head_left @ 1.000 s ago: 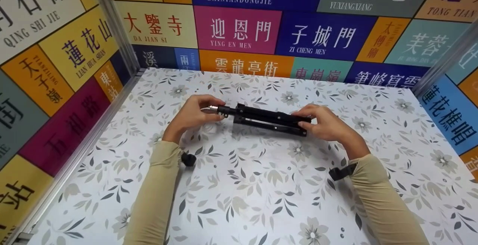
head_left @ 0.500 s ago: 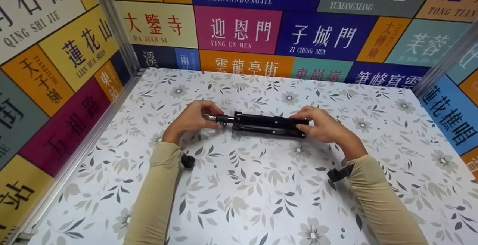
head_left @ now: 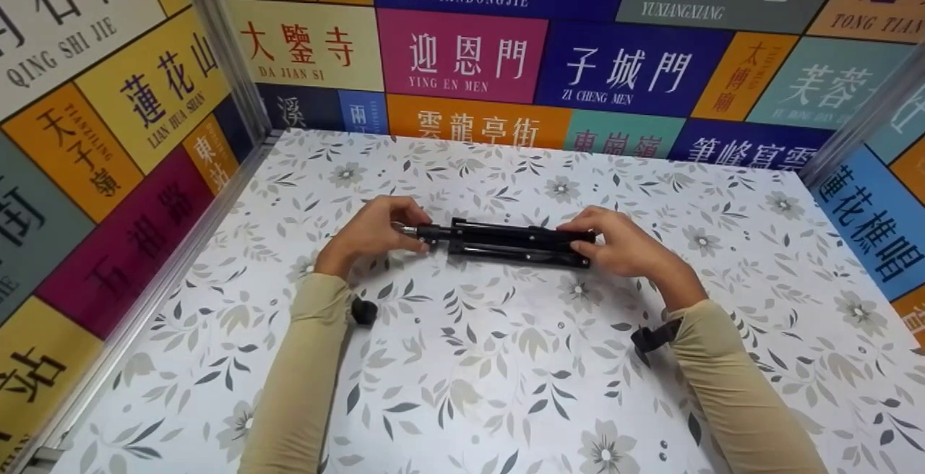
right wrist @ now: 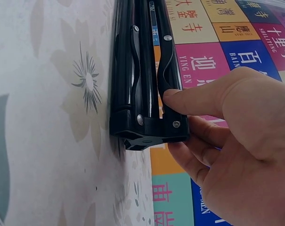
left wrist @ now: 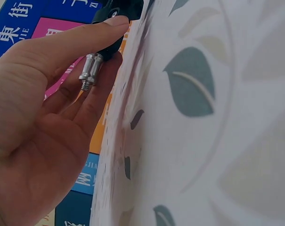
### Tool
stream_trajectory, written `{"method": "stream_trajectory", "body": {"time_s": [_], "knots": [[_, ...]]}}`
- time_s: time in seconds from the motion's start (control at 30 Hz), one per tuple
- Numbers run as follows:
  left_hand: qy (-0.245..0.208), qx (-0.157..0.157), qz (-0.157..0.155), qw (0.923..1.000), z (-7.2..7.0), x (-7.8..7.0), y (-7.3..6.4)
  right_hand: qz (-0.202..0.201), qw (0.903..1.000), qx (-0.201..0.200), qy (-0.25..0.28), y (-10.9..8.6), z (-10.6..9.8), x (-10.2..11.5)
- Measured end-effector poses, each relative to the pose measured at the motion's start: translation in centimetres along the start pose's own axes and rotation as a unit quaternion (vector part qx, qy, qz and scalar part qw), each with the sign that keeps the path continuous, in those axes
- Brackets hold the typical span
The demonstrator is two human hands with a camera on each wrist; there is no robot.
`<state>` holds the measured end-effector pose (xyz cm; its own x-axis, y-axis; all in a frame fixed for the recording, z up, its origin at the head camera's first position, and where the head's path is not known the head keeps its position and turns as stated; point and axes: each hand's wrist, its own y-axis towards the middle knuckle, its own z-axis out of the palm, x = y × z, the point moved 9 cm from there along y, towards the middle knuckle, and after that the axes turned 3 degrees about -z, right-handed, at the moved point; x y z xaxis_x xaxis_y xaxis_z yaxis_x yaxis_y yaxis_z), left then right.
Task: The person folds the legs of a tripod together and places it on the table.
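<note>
A folded black tripod stand (head_left: pixel 524 251) lies crosswise between both hands, low over or on the floral table; contact is hard to tell in the head view. At its left end, my left hand (head_left: pixel 372 235) pinches the black collar between thumb and fingers. Past that grip, a silver threaded stud (left wrist: pixel 90 70) points back toward the palm in the left wrist view. My right hand (head_left: pixel 625 243) grips the other end, thumb on one leg and fingers behind. Close up in the right wrist view, the black legs (right wrist: pixel 123 70) are folded together, with rivets showing.
A white tablecloth (head_left: pixel 491 358) with grey leaves and flowers covers the table. Behind it stands a wall (head_left: pixel 462 87) of coloured street-name panels, with another panel wall (head_left: pixel 108 192) to the left. Dark bands (head_left: pixel 365 311) sit on both wrists.
Both hands have lowered the stand, its left end most, so that it lies more level. In the last half second it has shifted only slightly leftward. Both grips stay the same.
</note>
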<state>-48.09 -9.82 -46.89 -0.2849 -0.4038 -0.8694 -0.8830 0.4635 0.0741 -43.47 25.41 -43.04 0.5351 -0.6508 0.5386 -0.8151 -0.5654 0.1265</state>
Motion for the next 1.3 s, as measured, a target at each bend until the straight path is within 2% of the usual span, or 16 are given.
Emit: {"method": "stream_trajectory", "body": {"time_s": [0.3, 0.53, 0.9, 1.3], "knots": [[-0.006, -0.001, -0.008, 1.0000, 0.0, 0.4, 0.0, 0.021, 0.9997, 0.003, 0.009, 0.1, 0.1, -0.4], [-0.014, -0.001, -0.010, 0.9999, 0.1, 0.5, 0.0, 0.021, 0.9996, 0.009, 0.015, 0.0, 0.3, -0.5], [-0.055, 0.010, -0.020, 0.9983, 0.3, 1.1, -0.2, 0.032, 0.9989, 0.022, 0.024, 0.1, 0.6, -0.6], [-0.057, 0.017, -0.007, 0.9982, 0.5, 1.0, -0.1, 0.028, 0.9990, 0.023, 0.028, 0.1, 0.7, -0.8]]}}
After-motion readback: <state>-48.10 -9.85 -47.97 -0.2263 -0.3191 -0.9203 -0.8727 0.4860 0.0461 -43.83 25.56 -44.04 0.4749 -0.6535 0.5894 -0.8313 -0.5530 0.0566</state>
